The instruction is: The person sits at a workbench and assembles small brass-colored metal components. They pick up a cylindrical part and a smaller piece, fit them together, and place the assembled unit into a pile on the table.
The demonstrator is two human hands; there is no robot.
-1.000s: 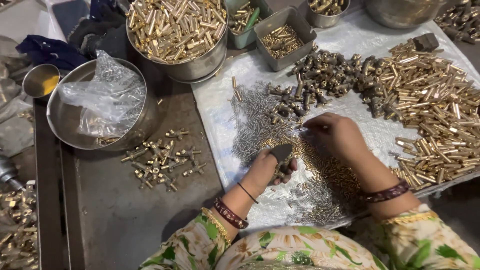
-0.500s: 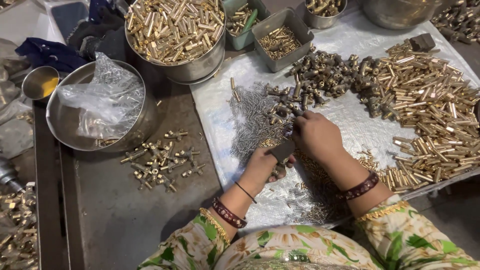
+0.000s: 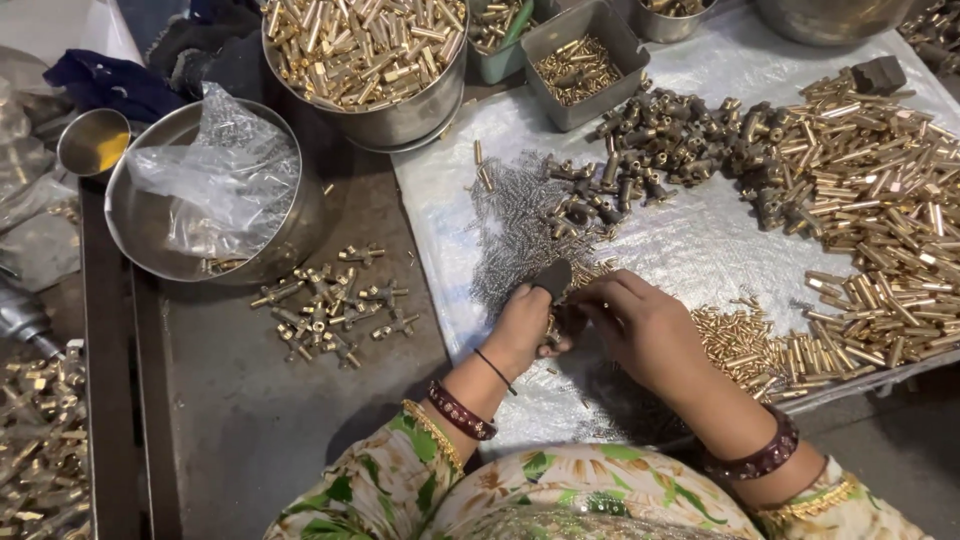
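At the far left I see a steel bowl (image 3: 215, 200) with a crumpled clear plastic bag (image 3: 215, 175) inside, and just beside it on the dark tray a small group of assembled brass fittings (image 3: 330, 305), probably put apart from the loose parts so they do not mix. Over the white sheet (image 3: 700, 240), my left hand (image 3: 520, 325) is closed around a dark-handled tool (image 3: 552, 280), the handle sticking up above the thumb, I think for better control. A small brass part (image 3: 552, 328) sits between the two hands, touching both. My right hand (image 3: 645, 330) pinches it from the right side. Further right lie a heap of thin silver screws (image 3: 520, 230) behind the hands, darker fittings (image 3: 660, 140) and a big pile of brass tubes (image 3: 880, 200).
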